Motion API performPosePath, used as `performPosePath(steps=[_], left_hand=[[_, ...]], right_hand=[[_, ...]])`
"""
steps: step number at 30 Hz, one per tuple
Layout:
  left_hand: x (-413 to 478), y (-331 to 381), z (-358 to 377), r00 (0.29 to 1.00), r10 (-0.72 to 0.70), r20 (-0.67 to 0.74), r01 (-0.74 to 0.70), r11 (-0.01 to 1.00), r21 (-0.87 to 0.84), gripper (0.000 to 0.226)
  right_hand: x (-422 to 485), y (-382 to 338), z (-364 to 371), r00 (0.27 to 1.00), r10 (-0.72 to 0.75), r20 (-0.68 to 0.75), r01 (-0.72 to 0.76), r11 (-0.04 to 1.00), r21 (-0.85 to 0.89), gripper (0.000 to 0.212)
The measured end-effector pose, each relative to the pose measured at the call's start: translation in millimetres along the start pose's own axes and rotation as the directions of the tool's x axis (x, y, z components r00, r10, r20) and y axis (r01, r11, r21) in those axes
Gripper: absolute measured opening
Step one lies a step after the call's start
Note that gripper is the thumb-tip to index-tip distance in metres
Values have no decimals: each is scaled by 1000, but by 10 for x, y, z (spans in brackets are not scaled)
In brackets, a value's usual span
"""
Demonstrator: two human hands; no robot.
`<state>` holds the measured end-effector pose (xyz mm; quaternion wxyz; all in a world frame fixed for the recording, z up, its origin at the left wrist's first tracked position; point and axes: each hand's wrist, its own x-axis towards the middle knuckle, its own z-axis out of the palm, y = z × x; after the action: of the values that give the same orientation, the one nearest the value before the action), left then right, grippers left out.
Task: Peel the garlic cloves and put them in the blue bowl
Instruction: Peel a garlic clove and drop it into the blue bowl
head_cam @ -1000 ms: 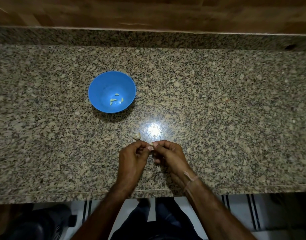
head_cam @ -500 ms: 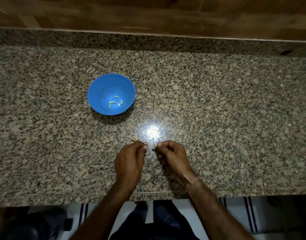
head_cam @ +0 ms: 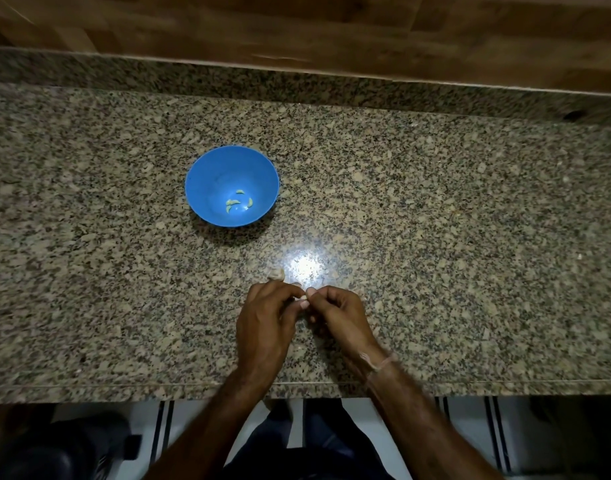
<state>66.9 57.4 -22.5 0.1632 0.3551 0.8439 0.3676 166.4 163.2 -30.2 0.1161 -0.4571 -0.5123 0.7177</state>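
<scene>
A blue bowl (head_cam: 207, 174) stands on the granite counter, left of centre, with three pale peeled garlic cloves (head_cam: 233, 203) in its bottom. Nearer to me, my left hand (head_cam: 264, 322) and my right hand (head_cam: 340, 315) meet fingertip to fingertip over the counter. Both pinch one small pale garlic clove (head_cam: 303, 298) between them; most of it is hidden by the fingers. Another piece of garlic (head_cam: 276, 273) lies on the counter just beyond my left hand's fingers.
The speckled granite counter (head_cam: 453, 237) runs the full width, with a raised granite back edge and wood panelling (head_cam: 297, 26) behind. A bright light reflection (head_cam: 306, 266) sits just beyond my hands. The counter's front edge lies under my forearms, with the floor below.
My hands have stayed close together on the clove, with the fingertips drawn a little tighter. The view has shifted slightly; the bowl and its cloves have not moved.
</scene>
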Motion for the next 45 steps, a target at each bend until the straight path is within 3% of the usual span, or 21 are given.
performPosePath(steps=[3,6,9,12,14,16,18,20,24,29,35,43,45], left_hand=[[-27,-29,-47,999,-31,-18,31,1000,-4,2],[-55,-144,-118,992,-95,-81,92,995,-41,7],[-20,-351,-210,962,-224,-154,217,974,-59,15],[45,-551,-268,953,-252,-170,258,966,11,19],[40,-609,-290,956,-236,-176,243,970,22,24],[-30,-594,-291,958,-219,-185,220,975,-18,30],[-146,-525,-249,969,-182,-165,176,983,-49,30],[-248,-471,-155,980,-164,-114,156,985,-77,27],[-301,-384,25,989,-143,-31,139,983,-120,30],[-118,-217,107,998,-69,-13,67,993,-100,42],[51,-108,234,999,-40,-2,40,999,3,41],[116,80,400,989,-107,-99,115,990,81,10],[105,105,426,984,-128,-127,140,986,87,13]], right_hand=[[-3,30,29,1000,4,2,-4,999,-36,29],[-5,51,21,1000,-9,-7,9,997,-71,9],[5,69,-18,996,-89,-27,83,980,-182,10],[-13,74,-45,983,-179,-33,160,935,-318,13],[-42,89,-81,951,-305,-52,256,869,-424,20],[-98,100,-137,903,-425,-66,302,735,-607,31],[-135,123,-198,895,-439,-85,230,616,-753,46],[-139,162,-181,900,-427,-86,190,562,-805,50],[-73,174,65,894,-448,-11,273,564,-780,41],[-54,38,11,911,-403,-85,286,768,-573,41],[-165,201,-337,910,-398,-114,262,767,-585,43],[-21,112,-470,911,-409,61,370,739,-563,40],[4,100,-526,900,-423,102,402,718,-568,38]])
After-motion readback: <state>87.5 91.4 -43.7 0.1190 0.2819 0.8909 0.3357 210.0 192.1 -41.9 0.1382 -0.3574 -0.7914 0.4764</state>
